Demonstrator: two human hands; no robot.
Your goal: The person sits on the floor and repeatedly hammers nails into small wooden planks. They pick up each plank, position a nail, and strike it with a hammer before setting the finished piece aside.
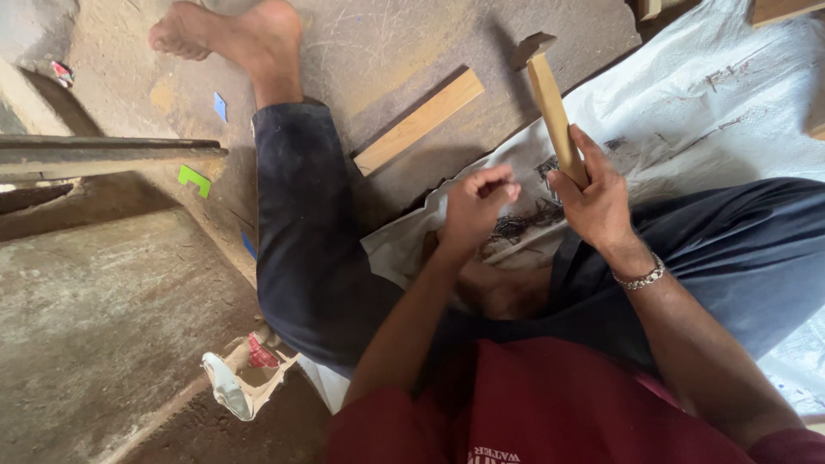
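My right hand (595, 199) grips the wooden handle of a hammer (550, 99), whose dark head points up and to the left over the floor. My left hand (477, 202) is curled just left of it, fingertips pinched together as if on something very small; I cannot tell what it is. Below both hands a pile of dark nails (524, 225) lies on a white sack (687, 112) spread on the ground. I sit with dark trousers, my left leg stretched out to a bare foot (232, 34).
A flat wooden strip (419, 121) lies on the floor left of the hammer. A dark plank (103, 155) juts in from the left edge. Green (194, 180) and blue (220, 106) plastic scraps and a torn paper packet (245, 374) lie on the dirt floor.
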